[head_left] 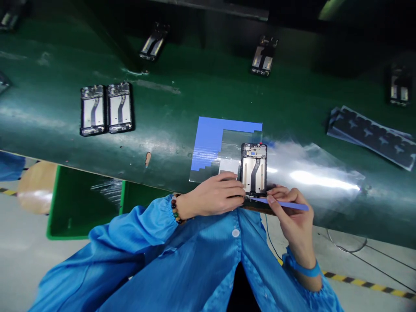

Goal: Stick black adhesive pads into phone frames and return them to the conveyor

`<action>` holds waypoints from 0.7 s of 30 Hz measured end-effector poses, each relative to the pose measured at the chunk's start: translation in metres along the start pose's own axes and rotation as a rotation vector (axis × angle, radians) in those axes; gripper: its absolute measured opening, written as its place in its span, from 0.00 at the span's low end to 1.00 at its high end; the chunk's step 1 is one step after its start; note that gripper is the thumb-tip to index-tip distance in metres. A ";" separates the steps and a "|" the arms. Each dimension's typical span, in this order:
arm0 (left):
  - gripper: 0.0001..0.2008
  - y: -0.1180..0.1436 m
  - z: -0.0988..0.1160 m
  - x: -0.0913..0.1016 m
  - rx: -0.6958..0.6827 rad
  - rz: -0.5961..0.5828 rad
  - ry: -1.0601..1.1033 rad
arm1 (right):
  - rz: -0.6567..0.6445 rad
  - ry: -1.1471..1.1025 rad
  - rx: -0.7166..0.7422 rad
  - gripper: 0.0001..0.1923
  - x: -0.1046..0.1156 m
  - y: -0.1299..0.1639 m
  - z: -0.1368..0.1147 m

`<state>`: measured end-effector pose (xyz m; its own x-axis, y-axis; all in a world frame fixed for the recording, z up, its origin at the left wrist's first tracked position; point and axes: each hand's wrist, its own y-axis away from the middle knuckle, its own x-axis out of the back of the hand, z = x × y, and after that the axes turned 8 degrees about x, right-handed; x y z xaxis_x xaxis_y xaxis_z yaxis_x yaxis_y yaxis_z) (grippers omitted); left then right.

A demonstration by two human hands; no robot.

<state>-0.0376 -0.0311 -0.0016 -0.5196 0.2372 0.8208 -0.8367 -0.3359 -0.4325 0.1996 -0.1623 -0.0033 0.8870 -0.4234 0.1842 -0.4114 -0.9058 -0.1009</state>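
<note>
Head view: right of centre, your left fingers [233, 192], closure unclear, likely steady the phone [254, 167] against the stick [295, 205] pinched in your right fingers [274, 205].

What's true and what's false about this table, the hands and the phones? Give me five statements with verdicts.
1. The right hand holds a blue-purple tool. True.
2. The left hand is at the upper right corner of the nearest open phone. False: it is at the lower left of that phone.
3. Two open phones lie side by side toward the left. True.
4. The table is white. False: the table is green.
5. A beaded bracelet circles the left wrist. True.
</note>
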 end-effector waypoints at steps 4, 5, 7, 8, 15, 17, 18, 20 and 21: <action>0.08 0.001 0.000 -0.001 0.009 -0.036 -0.009 | -0.020 0.013 0.012 0.18 0.001 -0.002 0.000; 0.08 0.002 0.000 -0.001 0.011 -0.048 -0.016 | -0.023 0.013 0.011 0.18 0.001 -0.002 0.000; 0.08 0.002 0.001 -0.002 0.020 -0.061 -0.031 | -0.025 0.008 0.009 0.18 0.001 -0.001 0.002; 0.07 0.002 0.002 -0.002 0.024 -0.062 -0.038 | -0.023 0.004 0.011 0.18 0.000 -0.001 0.003; 0.07 0.001 0.006 -0.003 0.036 -0.033 -0.028 | 0.057 -0.032 0.060 0.16 0.011 -0.011 -0.007; 0.06 0.001 0.007 -0.003 0.050 -0.035 -0.020 | 0.208 0.032 0.157 0.11 0.027 -0.029 -0.014; 0.06 0.001 0.007 -0.003 0.056 -0.038 -0.015 | 0.301 0.103 0.233 0.10 0.038 -0.041 -0.017; 0.06 0.002 0.008 -0.004 0.069 -0.041 -0.003 | 0.407 0.253 0.348 0.12 0.062 -0.071 -0.019; 0.05 0.002 0.008 -0.005 0.075 -0.041 0.004 | 0.431 0.301 0.364 0.14 0.075 -0.088 -0.018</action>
<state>-0.0354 -0.0401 -0.0031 -0.4861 0.2560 0.8356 -0.8419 -0.3936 -0.3692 0.2981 -0.1149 0.0370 0.5383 -0.7822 0.3138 -0.5737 -0.6128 -0.5434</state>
